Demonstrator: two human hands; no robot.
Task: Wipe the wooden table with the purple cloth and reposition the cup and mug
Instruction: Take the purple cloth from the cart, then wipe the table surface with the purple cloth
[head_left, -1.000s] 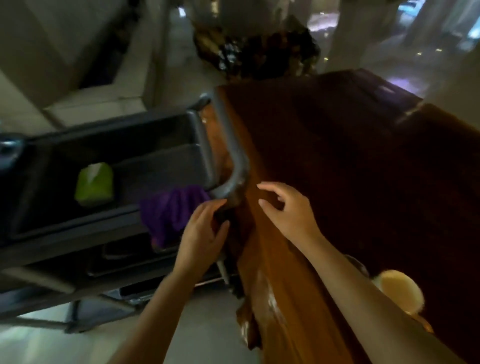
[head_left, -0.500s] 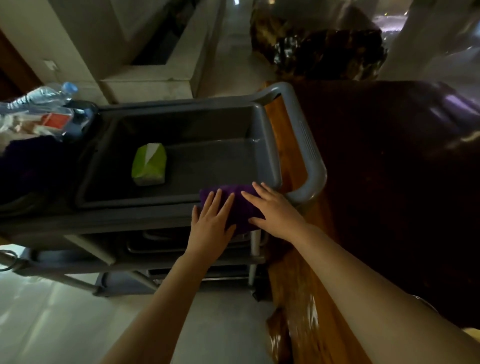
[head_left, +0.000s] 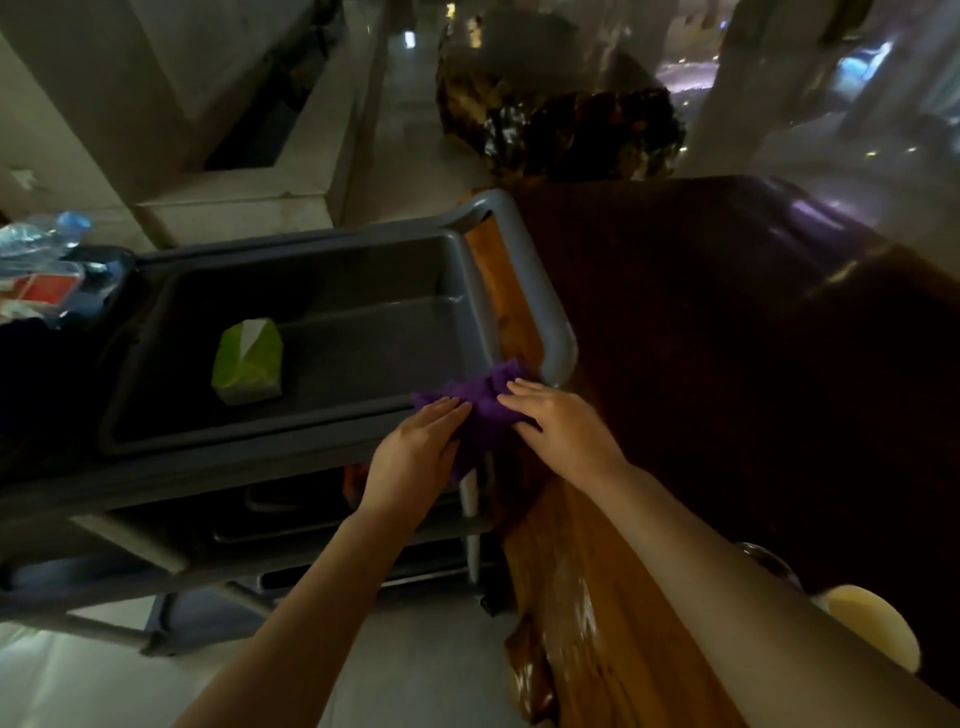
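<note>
The purple cloth (head_left: 485, 402) hangs bunched over the near right corner of a grey cart tray (head_left: 291, 426), beside the wooden table (head_left: 727, 364). My left hand (head_left: 415, 452) lies flat on the cloth's left part, fingers straight. My right hand (head_left: 558, 426) presses on its right part, fingers extended. A cream cup (head_left: 872, 631) stands at the table's near edge, partly hidden by my right forearm. Behind it shows the rim of a dark mug (head_left: 769, 564), mostly hidden.
The cart's grey handle (head_left: 535, 291) overlaps the table's left edge. A green and white carton (head_left: 248, 361) lies in the tray. Plastic bottles and packaging (head_left: 41, 265) sit at the cart's far left end. Lower cart shelves and pale floor lie below.
My right hand moved from the table edge onto the purple cloth. My left hand shifted onto the cloth's left part. The cloth now bunches up more between both hands.
</note>
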